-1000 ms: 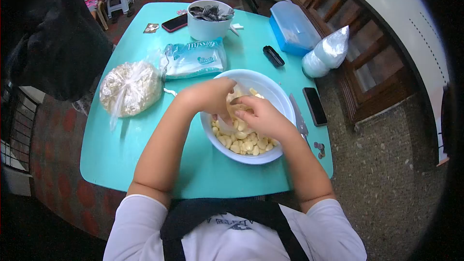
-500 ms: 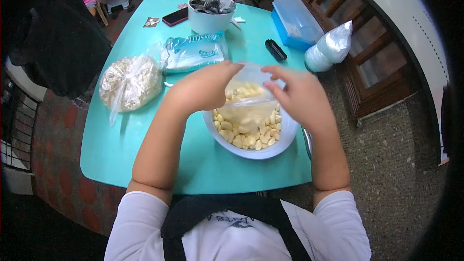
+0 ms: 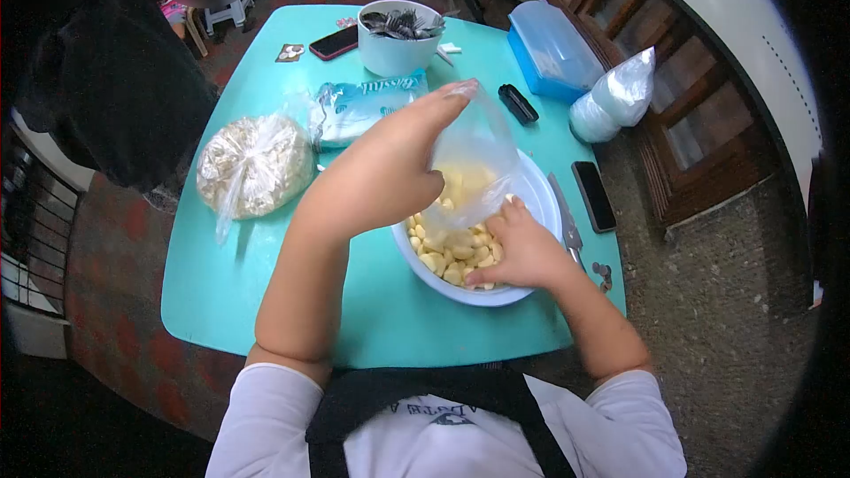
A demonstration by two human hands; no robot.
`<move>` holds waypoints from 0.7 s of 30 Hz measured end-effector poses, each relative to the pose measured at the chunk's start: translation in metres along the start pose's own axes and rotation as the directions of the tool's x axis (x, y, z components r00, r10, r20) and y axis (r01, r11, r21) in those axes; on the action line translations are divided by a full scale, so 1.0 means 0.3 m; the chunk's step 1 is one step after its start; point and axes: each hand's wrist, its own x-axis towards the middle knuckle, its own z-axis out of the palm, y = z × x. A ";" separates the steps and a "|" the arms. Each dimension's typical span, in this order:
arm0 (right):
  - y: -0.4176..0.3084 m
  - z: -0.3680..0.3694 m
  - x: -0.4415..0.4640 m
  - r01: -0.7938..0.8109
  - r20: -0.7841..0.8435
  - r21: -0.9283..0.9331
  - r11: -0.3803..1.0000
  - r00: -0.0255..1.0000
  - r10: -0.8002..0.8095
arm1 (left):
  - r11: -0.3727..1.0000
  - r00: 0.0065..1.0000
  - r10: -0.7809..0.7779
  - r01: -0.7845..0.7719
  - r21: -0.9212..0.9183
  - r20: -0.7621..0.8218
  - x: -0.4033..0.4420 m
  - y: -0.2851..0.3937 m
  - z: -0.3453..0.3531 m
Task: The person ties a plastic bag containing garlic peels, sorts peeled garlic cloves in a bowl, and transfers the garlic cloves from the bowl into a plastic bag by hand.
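My left hand (image 3: pixel 376 168) is closed on the top edge of a clear plastic bag (image 3: pixel 485 133) and holds it up over a pale blue-white bowl (image 3: pixel 551 204). Peeled garlic cloves (image 3: pixel 450 258) lie in the bowl, and more pale cloves show through the lower part of the bag. Over the bowl's right side, my right hand (image 3: pixel 524 250) reaches down into the cloves, thumb and fingers apart. Its fingertips touch the cloves beside the bag's bottom.
Left on the turquoise table (image 3: pixel 230 301) sits a knotted bag of whitish pieces (image 3: pixel 255 166). Behind are a wipes-like blue pack (image 3: pixel 363 106), a tub of dark cutlery (image 3: pixel 398 49) and a phone (image 3: pixel 335 43). Rightward lie a knife (image 3: pixel 568 228), another phone (image 3: pixel 593 196) and a blue box (image 3: pixel 553 53).
My right hand has left the bag's opening and moved down onto the cloves. My left hand has raised the bag's edge. The view has shifted, showing the knife and second phone.
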 end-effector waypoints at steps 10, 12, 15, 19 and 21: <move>-0.037 0.015 -0.015 0.060 0.007 0.147 0.987 0.998 -0.062 | 0.986 0.987 -0.109 0.093 0.138 0.119 -0.011 -0.056 0.029; -0.032 0.030 0.003 0.070 0.003 0.146 0.987 0.997 -0.071 | 0.985 0.983 -0.115 0.094 0.146 0.145 -0.011 -0.053 0.032; -0.027 0.011 -0.020 0.050 0.066 0.167 0.985 0.996 -0.062 | 0.978 0.970 -0.165 0.139 0.155 0.176 -0.005 -0.044 0.022; -0.010 0.061 -0.069 0.170 0.015 0.124 0.978 0.985 -0.173 | 0.986 0.976 -0.128 0.105 0.132 0.178 -0.010 -0.033 0.028; -0.055 0.039 -0.125 0.165 0.044 0.157 0.974 0.984 -0.174 | 0.980 0.961 -0.155 0.120 0.157 0.230 -0.006 -0.027 0.026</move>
